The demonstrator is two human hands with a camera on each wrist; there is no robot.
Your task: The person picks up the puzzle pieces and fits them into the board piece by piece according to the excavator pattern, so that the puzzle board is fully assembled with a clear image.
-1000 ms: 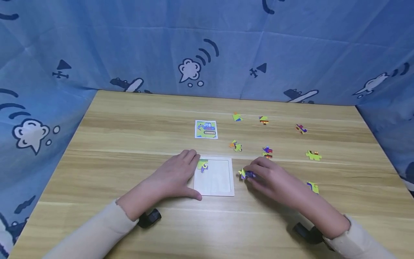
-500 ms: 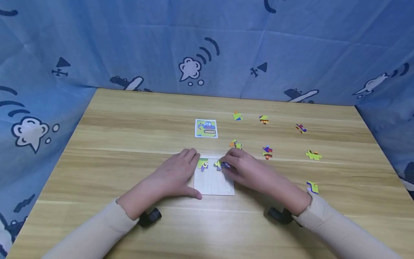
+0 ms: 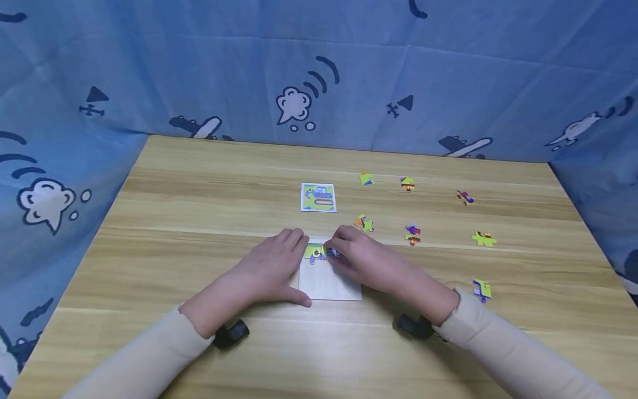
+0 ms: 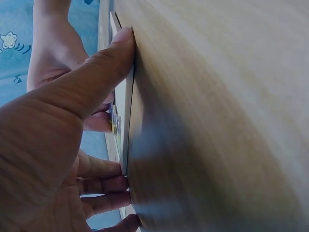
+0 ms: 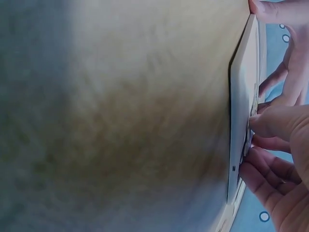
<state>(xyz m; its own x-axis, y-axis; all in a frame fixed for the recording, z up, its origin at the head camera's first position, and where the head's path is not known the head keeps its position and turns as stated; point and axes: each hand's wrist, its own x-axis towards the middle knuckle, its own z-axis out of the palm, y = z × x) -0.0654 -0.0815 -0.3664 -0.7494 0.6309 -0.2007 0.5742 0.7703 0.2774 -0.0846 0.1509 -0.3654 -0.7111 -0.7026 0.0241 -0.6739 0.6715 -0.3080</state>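
Note:
A pale square puzzle tray [image 3: 329,282] lies on the table. In its upper left corner is a green puzzle piece [image 3: 311,250] with a yellow and purple print. My left hand [image 3: 271,269] rests along the tray's left side, thumb at the lower left corner and fingertips by the upper left one. With my right hand [image 3: 361,257] I pinch a yellow and purple puzzle piece [image 3: 333,252] over the tray's upper part, beside the corner piece. Fingers partly cover it, and whether the two pieces interlock I cannot tell. The left wrist view shows the thumb [image 4: 108,63] against the tray edge.
Several loose puzzle pieces lie to the right, among them a green one [image 3: 483,239], a red and blue one [image 3: 412,234] and a yellow-green one [image 3: 482,289]. A picture card with a digger [image 3: 318,198] lies behind the tray. A blue printed curtain [image 3: 349,72] borders the table.
My right hand has carried the pinched puzzle piece leftward from beside the tray, over its upper part, up to the corner piece. My left hand has stayed in place.

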